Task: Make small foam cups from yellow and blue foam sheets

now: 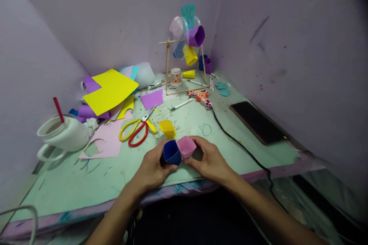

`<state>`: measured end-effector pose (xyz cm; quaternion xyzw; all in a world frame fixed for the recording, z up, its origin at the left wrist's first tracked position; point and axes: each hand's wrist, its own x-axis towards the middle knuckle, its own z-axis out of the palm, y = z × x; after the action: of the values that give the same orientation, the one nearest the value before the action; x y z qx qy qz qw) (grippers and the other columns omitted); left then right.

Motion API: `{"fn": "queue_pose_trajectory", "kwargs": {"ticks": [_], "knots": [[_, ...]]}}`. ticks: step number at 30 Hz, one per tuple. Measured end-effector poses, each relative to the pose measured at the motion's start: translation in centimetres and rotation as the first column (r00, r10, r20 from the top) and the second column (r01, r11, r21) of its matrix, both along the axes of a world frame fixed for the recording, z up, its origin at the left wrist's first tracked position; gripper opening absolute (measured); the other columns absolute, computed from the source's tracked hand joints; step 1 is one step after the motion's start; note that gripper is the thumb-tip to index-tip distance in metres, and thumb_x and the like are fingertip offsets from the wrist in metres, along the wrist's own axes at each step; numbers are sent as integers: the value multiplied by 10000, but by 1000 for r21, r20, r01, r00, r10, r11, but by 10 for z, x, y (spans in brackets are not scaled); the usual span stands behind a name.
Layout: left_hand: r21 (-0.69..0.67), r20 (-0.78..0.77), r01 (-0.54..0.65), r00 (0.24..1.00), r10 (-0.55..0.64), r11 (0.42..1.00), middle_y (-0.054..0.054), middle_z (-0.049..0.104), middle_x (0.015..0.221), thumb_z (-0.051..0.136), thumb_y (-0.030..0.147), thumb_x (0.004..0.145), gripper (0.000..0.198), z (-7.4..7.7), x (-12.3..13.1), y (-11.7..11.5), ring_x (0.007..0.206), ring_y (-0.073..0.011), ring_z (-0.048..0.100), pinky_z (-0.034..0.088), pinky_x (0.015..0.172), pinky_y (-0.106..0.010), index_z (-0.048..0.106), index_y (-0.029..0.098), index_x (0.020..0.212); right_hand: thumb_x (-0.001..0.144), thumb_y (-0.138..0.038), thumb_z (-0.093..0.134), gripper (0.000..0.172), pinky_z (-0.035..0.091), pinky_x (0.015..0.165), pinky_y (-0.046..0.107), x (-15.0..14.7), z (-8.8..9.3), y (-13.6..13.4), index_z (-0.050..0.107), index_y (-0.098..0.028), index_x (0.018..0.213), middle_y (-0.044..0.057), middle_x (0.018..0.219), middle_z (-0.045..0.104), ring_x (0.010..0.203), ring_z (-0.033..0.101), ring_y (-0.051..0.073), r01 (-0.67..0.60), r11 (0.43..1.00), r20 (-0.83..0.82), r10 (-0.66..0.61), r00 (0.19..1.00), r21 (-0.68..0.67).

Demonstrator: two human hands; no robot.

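Head camera: I see my left hand (152, 170) curled around a blue paper cup (171, 152), fingers closed on its side, and my right hand (211, 160) wrapped likewise about a pink paper cup (186, 146). The two cups touch, side by side, near the front edge of the green table (71, 183). The right grip looks loose, though the cup hides its fingertips. A yellow paper cup (168, 128) stands just behind, beside red-and-yellow scissors (138, 130).

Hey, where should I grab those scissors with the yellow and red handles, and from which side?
Take the scissors by the two handle loops, coming from the near left. The loops lie flat on the table on that side, while the blades point away toward the purple paper.
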<state>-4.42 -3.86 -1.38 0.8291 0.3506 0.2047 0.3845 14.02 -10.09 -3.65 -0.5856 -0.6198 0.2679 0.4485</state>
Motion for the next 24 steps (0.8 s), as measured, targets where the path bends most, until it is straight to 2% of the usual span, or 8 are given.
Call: {"fn": "queue_pose_trajectory", "kwargs": {"ticks": [4, 10, 18, 24], "knots": [[43, -42, -13, 999, 15, 999, -55, 620, 961, 633, 265, 711, 325, -2, 0, 0, 867, -193, 580, 464, 794, -337, 550, 159, 1007, 675, -198, 708, 423, 456, 836, 362, -1, -1, 0, 545, -192, 1064, 72, 1022, 638, 924, 584, 215, 4, 1000, 24, -4, 1000, 1], [83, -96, -40, 994, 48, 996, -32, 648, 880, 623, 300, 725, 275, -2, 2, 0, 789, -186, 603, 492, 727, -322, 551, 170, 957, 674, -181, 706, 409, 459, 815, 338, -1, 3, 1, 553, -179, 1054, 70, 1001, 645, 908, 586, 205, 5, 999, 57, -7, 998, 32], [176, -162, -51, 984, 80, 983, -25, 666, 844, 624, 371, 714, 311, -3, 4, 5, 767, -204, 624, 503, 681, -319, 566, 173, 948, 667, -201, 711, 378, 454, 798, 330, 2, 1, 3, 584, -169, 1023, 67, 977, 657, 887, 589, 203, 12, 999, 54, -14, 998, 40], [175, -168, -66, 981, 95, 982, -8, 645, 771, 621, 292, 700, 198, -3, 4, 2, 702, -176, 602, 490, 659, -295, 565, 169, 845, 676, -153, 682, 404, 438, 837, 350, 6, -1, 1, 581, -194, 1066, 62, 1031, 654, 940, 578, 214, -40, 999, 76, 37, 996, 31]]}}
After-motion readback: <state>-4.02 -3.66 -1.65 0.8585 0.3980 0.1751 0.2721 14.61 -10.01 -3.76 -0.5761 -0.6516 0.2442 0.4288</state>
